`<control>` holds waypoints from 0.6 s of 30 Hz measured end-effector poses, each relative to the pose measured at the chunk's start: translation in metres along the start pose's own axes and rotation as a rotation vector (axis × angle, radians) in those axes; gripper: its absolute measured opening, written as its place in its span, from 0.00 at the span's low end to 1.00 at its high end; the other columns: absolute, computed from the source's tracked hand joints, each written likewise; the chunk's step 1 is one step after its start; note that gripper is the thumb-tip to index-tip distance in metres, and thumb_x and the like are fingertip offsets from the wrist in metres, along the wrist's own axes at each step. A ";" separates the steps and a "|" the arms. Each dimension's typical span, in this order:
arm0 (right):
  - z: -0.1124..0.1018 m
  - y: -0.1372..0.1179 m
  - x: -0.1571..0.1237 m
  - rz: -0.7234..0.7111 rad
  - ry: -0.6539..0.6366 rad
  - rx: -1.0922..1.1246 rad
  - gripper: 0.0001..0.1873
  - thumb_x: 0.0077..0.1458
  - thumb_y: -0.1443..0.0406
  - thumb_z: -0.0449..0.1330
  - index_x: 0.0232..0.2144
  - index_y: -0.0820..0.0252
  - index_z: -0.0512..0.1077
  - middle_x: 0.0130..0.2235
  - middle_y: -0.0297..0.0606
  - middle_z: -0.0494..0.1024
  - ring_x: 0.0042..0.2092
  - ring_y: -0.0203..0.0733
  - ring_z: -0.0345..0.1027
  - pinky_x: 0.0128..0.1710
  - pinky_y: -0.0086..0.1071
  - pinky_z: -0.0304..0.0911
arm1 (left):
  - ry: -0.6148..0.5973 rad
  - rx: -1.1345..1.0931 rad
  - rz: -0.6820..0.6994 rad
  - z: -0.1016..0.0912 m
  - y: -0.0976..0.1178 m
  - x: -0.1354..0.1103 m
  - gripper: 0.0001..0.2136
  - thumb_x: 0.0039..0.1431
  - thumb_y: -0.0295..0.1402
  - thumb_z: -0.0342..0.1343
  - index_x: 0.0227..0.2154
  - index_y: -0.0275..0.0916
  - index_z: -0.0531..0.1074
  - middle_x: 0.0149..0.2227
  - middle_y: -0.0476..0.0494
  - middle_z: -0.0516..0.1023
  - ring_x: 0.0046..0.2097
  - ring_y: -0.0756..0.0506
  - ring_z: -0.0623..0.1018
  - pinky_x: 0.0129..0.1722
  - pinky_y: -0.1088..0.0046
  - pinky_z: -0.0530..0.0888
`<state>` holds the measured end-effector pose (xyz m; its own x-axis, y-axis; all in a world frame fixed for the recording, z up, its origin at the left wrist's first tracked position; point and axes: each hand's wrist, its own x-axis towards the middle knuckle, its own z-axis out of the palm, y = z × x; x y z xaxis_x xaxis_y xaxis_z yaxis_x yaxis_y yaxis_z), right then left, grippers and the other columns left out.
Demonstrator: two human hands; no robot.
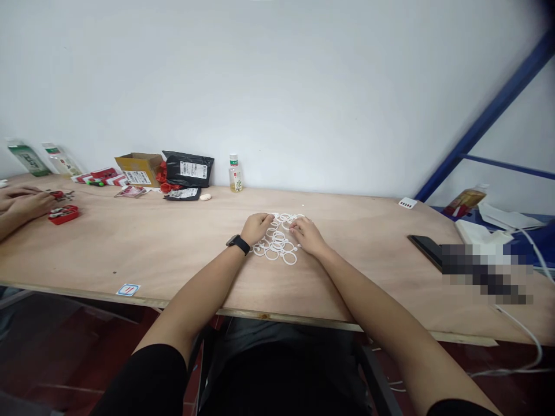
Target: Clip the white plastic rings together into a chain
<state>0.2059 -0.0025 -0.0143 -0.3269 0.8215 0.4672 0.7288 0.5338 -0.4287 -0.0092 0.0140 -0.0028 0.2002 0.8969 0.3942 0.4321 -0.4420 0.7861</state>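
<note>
The white rings [277, 245] lay between the left hand [256, 228] and right hand [307, 237], both touching them; the fingers [295, 228] appeared released, though a grasp was hard to exclude.

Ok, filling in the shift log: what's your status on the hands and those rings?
Left hand and right hand on the pile. White plastic rings loose, spread flat. Nothing in the way.

Bare plywood workbench [143, 260]: loose pile of white plastic rings [277, 248] mid-top. Back edge: tan cardboard box [139, 170], black plastic mailer bag [189, 169], small clear bottle [235, 174]. Flat black phone [425, 251] right.
</note>
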 end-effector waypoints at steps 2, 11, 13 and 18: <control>-0.001 -0.006 0.000 -0.132 0.063 0.127 0.06 0.59 0.66 0.54 0.35 0.57 0.71 0.43 0.41 0.71 0.48 0.44 0.64 0.51 0.39 0.59 | -0.019 -0.152 -0.013 0.002 0.000 0.001 0.22 0.58 0.50 0.50 0.29 0.34 0.77 0.24 0.47 0.75 0.30 0.47 0.71 0.31 0.73 0.64; -0.002 -0.017 -0.004 -0.277 0.066 0.218 0.04 0.59 0.65 0.56 0.36 0.55 0.72 0.46 0.41 0.71 0.50 0.44 0.64 0.52 0.41 0.60 | -0.085 -0.539 -0.092 0.007 0.010 -0.001 0.21 0.47 0.48 0.63 0.33 0.31 0.77 0.28 0.45 0.77 0.28 0.52 0.71 0.32 0.74 0.68; -0.002 -0.018 -0.004 -0.244 0.063 0.232 0.06 0.57 0.64 0.58 0.39 0.55 0.72 0.46 0.40 0.72 0.49 0.44 0.65 0.50 0.40 0.61 | -0.073 -0.537 -0.089 0.007 0.011 -0.001 0.20 0.46 0.47 0.64 0.32 0.31 0.77 0.28 0.45 0.78 0.28 0.51 0.71 0.32 0.73 0.69; -0.004 -0.023 -0.004 -0.076 0.137 0.309 0.11 0.59 0.60 0.56 0.42 0.56 0.72 0.42 0.41 0.74 0.40 0.41 0.68 0.43 0.36 0.64 | -0.055 -0.447 -0.017 0.012 0.017 -0.005 0.19 0.46 0.47 0.64 0.31 0.32 0.77 0.29 0.43 0.79 0.30 0.50 0.74 0.32 0.73 0.71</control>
<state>0.1928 -0.0190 -0.0037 -0.2746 0.7535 0.5974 0.4821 0.6454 -0.5925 0.0071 0.0021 0.0027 0.2479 0.8982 0.3631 0.0155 -0.3785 0.9255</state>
